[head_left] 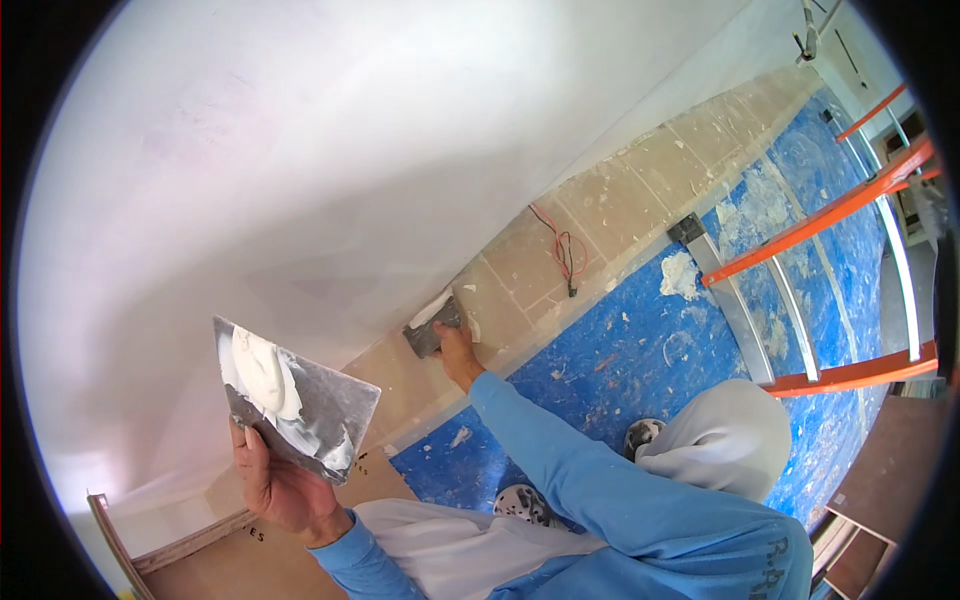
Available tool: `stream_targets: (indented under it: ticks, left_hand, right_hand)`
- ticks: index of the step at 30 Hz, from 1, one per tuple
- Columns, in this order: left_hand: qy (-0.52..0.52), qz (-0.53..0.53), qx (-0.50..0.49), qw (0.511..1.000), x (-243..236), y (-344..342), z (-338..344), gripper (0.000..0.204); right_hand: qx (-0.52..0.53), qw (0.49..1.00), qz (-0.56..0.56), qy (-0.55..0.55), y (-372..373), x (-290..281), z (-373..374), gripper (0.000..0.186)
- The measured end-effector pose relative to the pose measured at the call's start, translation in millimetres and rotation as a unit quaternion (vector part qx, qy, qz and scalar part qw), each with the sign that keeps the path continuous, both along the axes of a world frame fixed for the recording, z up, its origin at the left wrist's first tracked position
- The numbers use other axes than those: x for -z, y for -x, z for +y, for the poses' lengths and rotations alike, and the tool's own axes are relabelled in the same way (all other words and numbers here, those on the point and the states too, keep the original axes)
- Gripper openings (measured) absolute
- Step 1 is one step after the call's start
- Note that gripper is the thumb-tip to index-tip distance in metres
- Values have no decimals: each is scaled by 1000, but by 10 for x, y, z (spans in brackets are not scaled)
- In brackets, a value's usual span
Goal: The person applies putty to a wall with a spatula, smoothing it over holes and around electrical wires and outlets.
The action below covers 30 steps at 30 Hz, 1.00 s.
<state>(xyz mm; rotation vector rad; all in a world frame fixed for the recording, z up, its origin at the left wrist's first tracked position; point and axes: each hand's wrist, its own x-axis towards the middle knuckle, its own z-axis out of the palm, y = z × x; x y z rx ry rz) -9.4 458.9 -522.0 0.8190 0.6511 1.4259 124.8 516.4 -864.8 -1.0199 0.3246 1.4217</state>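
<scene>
My left hand (285, 487) grips a square metal plasterer's hawk (335, 395) from beneath, its plate tilted. A thick smear of white joint compound (265, 375) lies across the hawk's left side and lower edge. Reaching low to the foot of the white wall (300, 170), my right hand (458, 352) is closed on a dark putty knife (420, 338) with a wide blade. White compound coats the blade's upper edge, which is close to the wall's base; whether it touches cannot be made out.
Brown paper sheeting (640, 190) runs along the wall's foot, with a red and black cable (568, 250) on it. A blue floor covering (610, 375), spattered white, lies beyond. An orange ladder (820, 225) stands at right. A brown board (250, 565) is at lower left.
</scene>
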Motion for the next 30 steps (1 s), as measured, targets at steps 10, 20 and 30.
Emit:
stream_targets:
  ticks: [10,20,30]
  left_hand:
    - [-6,4,-8,1000,-1,-32,5,46]
    - [-8,17,-33,999,-42,-11,-29,44]
    - [-34,49,-23,998,-142,-117,-36,42]
  right_hand:
    - [-17,999,40,-29,10,182,43,42]
    - [-8,997,51,-55,15,-188,146,43]
    - [17,999,22,-18,-171,-236,258,28]
